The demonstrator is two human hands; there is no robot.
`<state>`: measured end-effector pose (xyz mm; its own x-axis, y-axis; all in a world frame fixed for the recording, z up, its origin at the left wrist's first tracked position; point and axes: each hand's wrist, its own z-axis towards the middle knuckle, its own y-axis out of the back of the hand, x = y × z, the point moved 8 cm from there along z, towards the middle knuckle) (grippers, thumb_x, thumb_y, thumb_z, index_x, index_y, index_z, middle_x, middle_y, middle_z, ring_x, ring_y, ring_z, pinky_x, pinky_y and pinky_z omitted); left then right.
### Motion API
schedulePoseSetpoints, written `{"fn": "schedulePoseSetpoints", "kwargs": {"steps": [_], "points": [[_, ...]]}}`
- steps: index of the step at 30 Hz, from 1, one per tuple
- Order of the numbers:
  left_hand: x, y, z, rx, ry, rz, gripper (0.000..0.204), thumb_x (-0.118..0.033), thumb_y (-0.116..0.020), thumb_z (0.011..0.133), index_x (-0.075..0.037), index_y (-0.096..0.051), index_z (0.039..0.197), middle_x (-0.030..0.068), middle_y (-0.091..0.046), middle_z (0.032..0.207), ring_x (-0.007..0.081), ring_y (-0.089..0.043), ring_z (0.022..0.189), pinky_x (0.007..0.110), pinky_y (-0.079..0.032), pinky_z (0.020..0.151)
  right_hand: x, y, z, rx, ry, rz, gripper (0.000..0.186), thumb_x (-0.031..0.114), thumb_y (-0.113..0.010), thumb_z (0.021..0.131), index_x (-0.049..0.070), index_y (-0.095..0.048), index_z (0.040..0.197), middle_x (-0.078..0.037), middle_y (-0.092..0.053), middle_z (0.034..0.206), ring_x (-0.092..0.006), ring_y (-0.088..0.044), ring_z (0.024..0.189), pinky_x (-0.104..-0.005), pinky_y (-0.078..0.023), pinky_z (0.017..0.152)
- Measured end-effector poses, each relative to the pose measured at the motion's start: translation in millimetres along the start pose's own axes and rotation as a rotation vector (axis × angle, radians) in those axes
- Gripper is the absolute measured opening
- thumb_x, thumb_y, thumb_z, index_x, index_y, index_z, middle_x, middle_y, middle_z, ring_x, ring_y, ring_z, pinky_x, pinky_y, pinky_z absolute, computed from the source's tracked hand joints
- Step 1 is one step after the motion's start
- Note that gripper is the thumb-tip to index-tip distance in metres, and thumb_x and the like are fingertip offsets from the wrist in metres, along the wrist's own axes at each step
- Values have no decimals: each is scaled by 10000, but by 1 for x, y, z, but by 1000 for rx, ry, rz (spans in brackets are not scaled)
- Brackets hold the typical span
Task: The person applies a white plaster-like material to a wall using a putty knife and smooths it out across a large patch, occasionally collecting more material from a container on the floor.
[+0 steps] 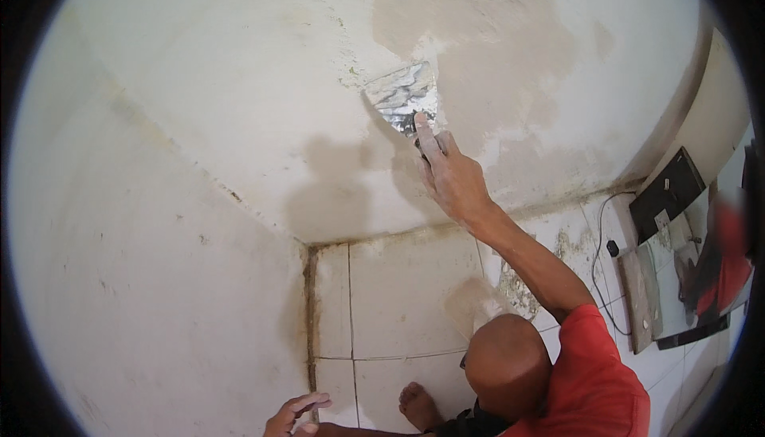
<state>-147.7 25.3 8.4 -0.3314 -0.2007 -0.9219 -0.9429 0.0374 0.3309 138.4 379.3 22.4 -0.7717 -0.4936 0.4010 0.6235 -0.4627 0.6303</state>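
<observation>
Visibly, the scraper (405, 96) has a broad metal blade, wider at its far edge, and smeared with white and grey material; near the handle it looks dark. It is at the pale wall (231, 110), just beside a beige patch (502, 54). The right hand (453, 178) grips the handle, forefinger stretched toward the blade. The left hand (293, 418), low down, has fingers loosely bent and parted.
</observation>
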Motion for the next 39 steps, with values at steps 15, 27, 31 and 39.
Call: {"fn": "schedulePoseSetpoints", "kwargs": {"steps": [15, 27, 31, 39], "points": [[441, -186, -64, 209, 443, -2062, 834, -706, -283, 998, 20, -521, 1333, 128, -627, 1246, 249, -597, 1172, 409, -499, 958, 6, 17, 10, -25, 157, -76, 742, 112, -601, 938, 145, -244, 1587, -165, -553, 1037, -336, -617, 695, -438, -537, 591], [509, -181, -78, 252, 624, -1698, 763, -694, -306, 998, -25, -632, 1165, 120, -686, 1138, 282, -656, 1046, 420, -497, 967, 26, 81, 88, -338, 275, -188, 654, 191, -576, 968, 84, -301, 1552, -185, -574, 1072, -341, -638, 691, -443, -548, 575], [496, -138, -56, 73, 918, -215, 745, -626, -383, 1005, 32, -732, 984, 161, -747, 927, 257, -721, 881, 349, -565, 743, -20, 22, 23, -29, 78, -182, 757, 123, -602, 930, 134, -230, 1589, -185, -553, 1022, -370, -616, 767, -466, -526, 647], [276, 16, 19, -4, 426, 371, 458, -428, -550, 1003, 7, -686, 1049, 135, -716, 878, 238, -683, 791, 360, -532, 718, -36, 8, -154, 343, 97, 58, 579, 171, -561, 957, 150, -396, 1512, -153, -637, 973, -293, -654, 730, -420, -540, 662]]}}
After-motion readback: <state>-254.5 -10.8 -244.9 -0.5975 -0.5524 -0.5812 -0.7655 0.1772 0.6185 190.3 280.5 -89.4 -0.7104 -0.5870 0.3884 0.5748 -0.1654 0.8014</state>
